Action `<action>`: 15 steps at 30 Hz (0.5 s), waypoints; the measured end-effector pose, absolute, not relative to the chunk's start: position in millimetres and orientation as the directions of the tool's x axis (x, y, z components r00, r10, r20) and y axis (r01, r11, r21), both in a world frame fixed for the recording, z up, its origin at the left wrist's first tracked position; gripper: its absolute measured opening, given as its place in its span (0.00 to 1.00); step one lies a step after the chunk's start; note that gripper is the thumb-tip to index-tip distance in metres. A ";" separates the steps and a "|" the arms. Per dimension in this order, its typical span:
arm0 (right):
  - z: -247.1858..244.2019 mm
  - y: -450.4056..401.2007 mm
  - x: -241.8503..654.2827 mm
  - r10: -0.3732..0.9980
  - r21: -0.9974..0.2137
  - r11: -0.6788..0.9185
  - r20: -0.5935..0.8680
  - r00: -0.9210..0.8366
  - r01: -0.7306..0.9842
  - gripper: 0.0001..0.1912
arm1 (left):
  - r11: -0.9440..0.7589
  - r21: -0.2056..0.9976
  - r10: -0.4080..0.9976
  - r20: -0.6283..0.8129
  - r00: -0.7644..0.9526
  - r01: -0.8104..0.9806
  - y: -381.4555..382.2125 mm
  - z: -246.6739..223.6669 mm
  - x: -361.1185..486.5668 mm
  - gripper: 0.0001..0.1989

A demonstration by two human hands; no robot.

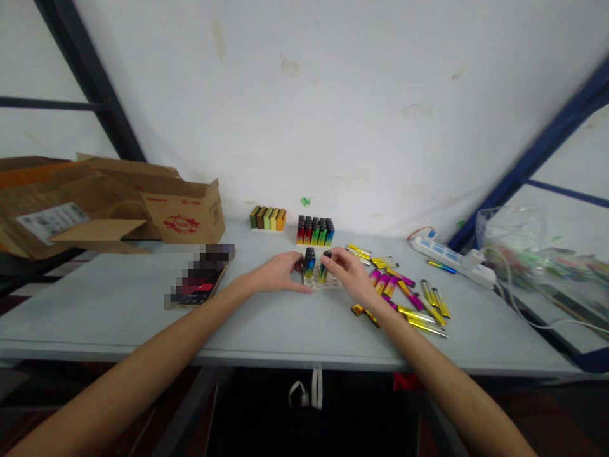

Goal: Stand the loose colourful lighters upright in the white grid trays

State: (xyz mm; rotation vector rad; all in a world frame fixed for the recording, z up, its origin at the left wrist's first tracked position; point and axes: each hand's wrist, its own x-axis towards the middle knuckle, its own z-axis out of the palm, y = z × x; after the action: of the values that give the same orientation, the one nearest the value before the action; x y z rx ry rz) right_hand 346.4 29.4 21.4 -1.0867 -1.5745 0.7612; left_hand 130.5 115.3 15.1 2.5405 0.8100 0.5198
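Observation:
A pale tray (311,284) with round holes lies on the table before me. Several blue-green lighters (309,265) stand upright in its left part. My left hand (281,271) grips the tray's left end, thumb along the front edge and fingers behind. Between the thumb and fingers of my right hand (351,273) is a single lighter (323,271) with a black top and a green and yellow body, held nearly upright over the tray. Whether its lower end sits in a hole I cannot tell. My right hand covers part of the tray's right end.
Behind stand a full tray of multicoloured lighters (316,231) and one of green-to-orange lighters (268,219). Loose purple-gold lighters (390,285) and yellow ones (421,317) lie right. A power strip (451,260), a pixelated phone-like object (200,279) and cardboard boxes (190,212) flank them.

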 end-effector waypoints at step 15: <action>17.8 29.9 340.2 0.819 -0.488 0.521 0.516 -0.250 0.700 0.10 | -0.761 0.478 0.594 0.241 0.767 0.439 116.9 12.3 130.6 0.31</action>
State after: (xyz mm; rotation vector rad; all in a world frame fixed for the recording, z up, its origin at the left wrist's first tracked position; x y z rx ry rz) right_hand 340.2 29.9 17.8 -1.2351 -2.0121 0.2031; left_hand 130.6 116.9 12.3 2.5654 0.7864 0.5386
